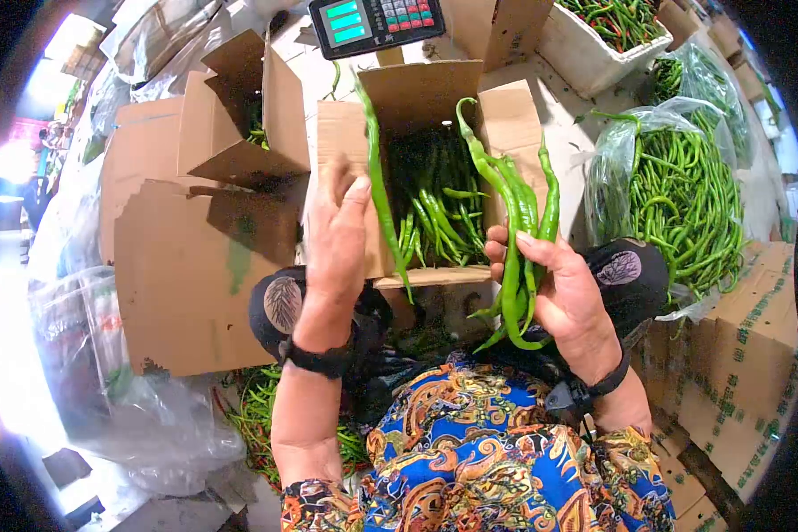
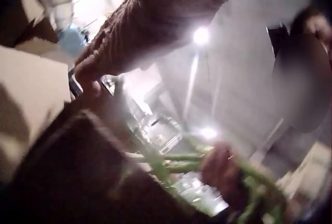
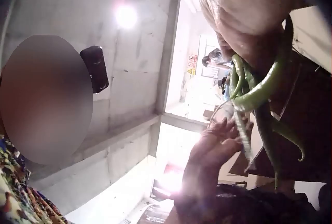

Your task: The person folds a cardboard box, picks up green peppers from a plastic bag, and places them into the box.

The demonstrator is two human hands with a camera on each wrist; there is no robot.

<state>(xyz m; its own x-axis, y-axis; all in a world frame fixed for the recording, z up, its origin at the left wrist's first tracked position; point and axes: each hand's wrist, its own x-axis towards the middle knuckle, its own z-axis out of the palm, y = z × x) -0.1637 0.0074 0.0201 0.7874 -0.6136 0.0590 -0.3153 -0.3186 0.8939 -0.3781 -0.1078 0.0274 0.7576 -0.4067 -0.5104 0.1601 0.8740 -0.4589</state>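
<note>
Several long green peppers (image 1: 525, 208) are gripped by the right hand (image 1: 567, 288), its thumb across them and their curved ends hanging below. The same hand (image 3: 249, 16) and its peppers (image 3: 262, 89) show in the right wrist view. The left hand (image 1: 339, 235) is raised with fingers extended, slightly blurred. One long pepper (image 1: 379, 177) slants just beside its thumb; whether they touch is unclear. In the right wrist view the left hand (image 3: 210, 154) has a blurred pepper (image 3: 242, 133) at its fingers. Between the hands, a cardboard box (image 1: 341, 133) contains green peppers (image 1: 434, 222).
A scale (image 1: 377, 22) stands beyond the box. On the left are a smaller open carton (image 1: 279, 115) and flattened cardboard (image 1: 195, 293). To the right lie a clear bag of peppers (image 1: 687, 204) and a white foam box (image 1: 594, 66). Loose peppers (image 1: 262, 408) lie at lower left.
</note>
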